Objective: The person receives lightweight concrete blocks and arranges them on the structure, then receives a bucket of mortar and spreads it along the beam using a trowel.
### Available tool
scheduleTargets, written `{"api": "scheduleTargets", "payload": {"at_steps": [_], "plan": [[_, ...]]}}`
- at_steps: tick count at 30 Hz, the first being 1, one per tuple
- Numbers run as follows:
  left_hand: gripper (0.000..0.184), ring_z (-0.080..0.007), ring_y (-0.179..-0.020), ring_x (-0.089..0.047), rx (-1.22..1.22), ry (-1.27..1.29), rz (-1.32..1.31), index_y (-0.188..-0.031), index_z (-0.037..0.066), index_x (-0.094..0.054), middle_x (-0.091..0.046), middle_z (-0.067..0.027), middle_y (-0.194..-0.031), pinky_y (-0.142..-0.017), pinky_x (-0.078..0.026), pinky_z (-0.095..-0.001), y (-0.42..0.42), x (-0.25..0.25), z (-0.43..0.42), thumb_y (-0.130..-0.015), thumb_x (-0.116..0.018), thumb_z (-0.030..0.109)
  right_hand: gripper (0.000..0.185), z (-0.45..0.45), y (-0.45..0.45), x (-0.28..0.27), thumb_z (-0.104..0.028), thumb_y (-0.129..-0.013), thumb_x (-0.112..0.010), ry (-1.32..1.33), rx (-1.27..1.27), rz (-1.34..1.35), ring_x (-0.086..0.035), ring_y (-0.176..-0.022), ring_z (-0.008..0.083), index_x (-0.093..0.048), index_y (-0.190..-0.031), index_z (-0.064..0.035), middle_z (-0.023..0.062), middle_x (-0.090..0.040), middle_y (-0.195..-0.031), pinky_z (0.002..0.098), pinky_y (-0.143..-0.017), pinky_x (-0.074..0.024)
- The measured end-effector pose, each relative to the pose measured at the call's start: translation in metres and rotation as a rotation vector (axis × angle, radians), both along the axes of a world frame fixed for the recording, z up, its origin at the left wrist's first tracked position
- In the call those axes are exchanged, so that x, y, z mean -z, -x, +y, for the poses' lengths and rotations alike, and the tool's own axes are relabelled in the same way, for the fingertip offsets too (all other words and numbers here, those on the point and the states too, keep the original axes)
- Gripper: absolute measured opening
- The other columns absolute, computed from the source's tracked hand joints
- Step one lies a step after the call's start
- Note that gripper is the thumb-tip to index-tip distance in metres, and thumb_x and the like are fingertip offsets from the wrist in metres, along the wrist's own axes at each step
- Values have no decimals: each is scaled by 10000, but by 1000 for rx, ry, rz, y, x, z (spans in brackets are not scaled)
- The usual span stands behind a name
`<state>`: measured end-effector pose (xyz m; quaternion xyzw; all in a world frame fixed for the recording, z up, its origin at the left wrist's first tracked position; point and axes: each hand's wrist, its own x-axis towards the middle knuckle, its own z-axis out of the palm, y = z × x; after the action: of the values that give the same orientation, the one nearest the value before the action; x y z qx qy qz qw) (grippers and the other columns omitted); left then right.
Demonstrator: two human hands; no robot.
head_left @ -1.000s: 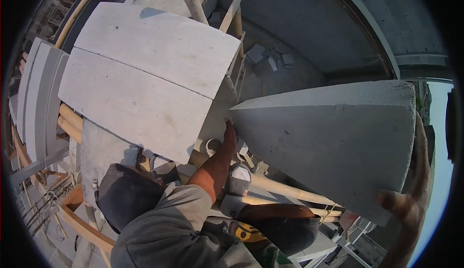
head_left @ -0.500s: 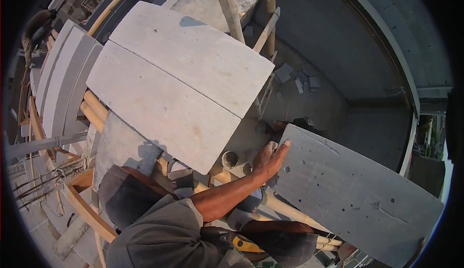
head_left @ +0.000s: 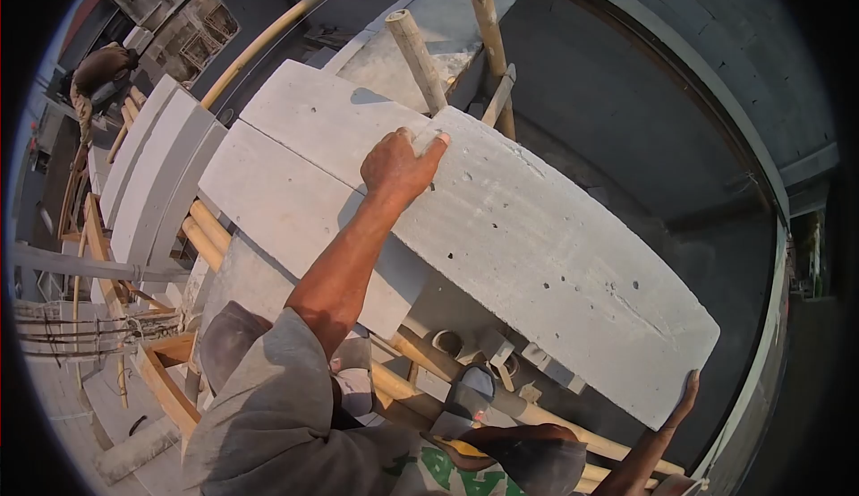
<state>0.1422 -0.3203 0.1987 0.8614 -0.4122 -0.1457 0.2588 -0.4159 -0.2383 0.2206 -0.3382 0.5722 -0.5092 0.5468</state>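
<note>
A pale grey aerated concrete block, long and pitted with small holes, is held between my two hands. My left hand grips its left end, with thumb and fingers over the edge. At its lower right end, my right hand presses against the block's edge; some of its fingers are hidden. The block's left end hangs over two similar blocks, the far block and the near block, lying side by side. Whether it touches them I cannot tell.
Bamboo poles stand upright behind the blocks, and more bamboo runs beneath my arms. Stacked blocks lie at left. A round container sits below. At the far left, a person bends over. A grey wall rises at right.
The held block has moved up and left, from beside the two lying blocks to partly over them. My left hand moved with it; my right hand has come into clearer view at its far end.
</note>
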Motion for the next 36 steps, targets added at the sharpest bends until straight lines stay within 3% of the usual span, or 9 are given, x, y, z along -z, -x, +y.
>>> {"api": "scheduleTargets", "payload": {"at_steps": [2, 9, 11, 17, 21, 24, 26, 28, 36], "plan": [[679, -318, -997, -611, -13, -162, -2, -1084, -34, -608, -634, -186, -1030, -855, -470, -414, -26, -10, 2, -809, -541, 583, 648, -12, -32, 23, -503, -853, -497, -23, -74, -64, -539, -1064, 260, -448, -1283, -21, 140, -541, -1170, 401, -885, -447], [727, -315, -1067, -596, -118, -172, -91, -1171, -17, -589, -627, -202, -1120, -897, -458, -393, -101, 18, -17, -796, -539, 603, 646, -54, -111, 88, -483, -860, -495, -67, -213, -241, -556, -1057, 269, -426, -1303, -18, 141, -546, -1177, 391, -878, -466], [712, -319, -1052, -602, -106, -179, -116, -1157, -15, -596, -632, -204, -1101, -886, -463, -396, -124, 22, -25, -800, -541, 598, 654, -54, -134, 102, -487, -861, -492, -37, -112, -232, -551, -1065, 274, -417, -1312, -20, 145, -539, -1189, 394, -891, -459], [680, -336, -1012, -609, -76, -126, -231, -1139, -8, -602, -644, -210, -1034, -870, -466, -407, -199, 32, -37, -815, -538, 587, 678, -85, -210, 98, -513, -860, -487, -70, -199, -216, -529, -1091, 282, -405, -1327, -28, 152, -506, -1232, 390, -897, -446], [748, -349, -1111, -554, -63, -124, -329, -1241, -18, -531, -584, -229, -1171, -939, -427, -402, -272, 37, -34, -810, -539, 593, 696, -97, -286, 104, -532, -859, -484, -127, -191, -240, -519, -1100, 279, -396, -1330, -28, 155, -495, -1239, 385, -906, -432], [773, -351, -1165, -515, -69, -106, -189, -1287, -25, -486, -533, -236, -1254, -978, -402, -395, -339, 37, -24, -832, -497, 600, 730, -110, -339, 108, -574, -852, -479, -216, -302, -216, -500, -1111, 277, -377, -1340, -40, 151, -492, -1219, 388, -912, -417], [710, -346, -1174, -505, -177, 38, -505, -1298, 21, -484, -526, -220, -1263, -981, -405, -417, -384, 68, -20, -862, -477, 581, 769, -102, -384, 96, -594, -846, -470, -232, -334, -167, -489, -1121, 288, -350, -1354, -30, 170, -467, -1242, 399, -918, -412], [714, -346, -1178, -503, -172, 24, -523, -1309, 23, -473, -521, -218, -1270, -989, -399, -420, -420, 70, -17, -870, -455, 585, 832, -95, -415, 96, -637, -825, -465, -248, -365, -141, -474, -1142, 299, -313, -1380, -35, 185, -433, -1280, 415, -928, -404], [738, -336, -1204, -490, -213, 28, -521, -1331, 35, -463, -523, -215, -1280, -999, -389, -424, -445, 69, -16, -871, -423, 610, 863, -94, -445, 93, -662, -806, -464, -338, -388, -104, -476, -1150, 310, -280, -1396, -60, 192, -431, -1275, 424, -928, -420]]}}
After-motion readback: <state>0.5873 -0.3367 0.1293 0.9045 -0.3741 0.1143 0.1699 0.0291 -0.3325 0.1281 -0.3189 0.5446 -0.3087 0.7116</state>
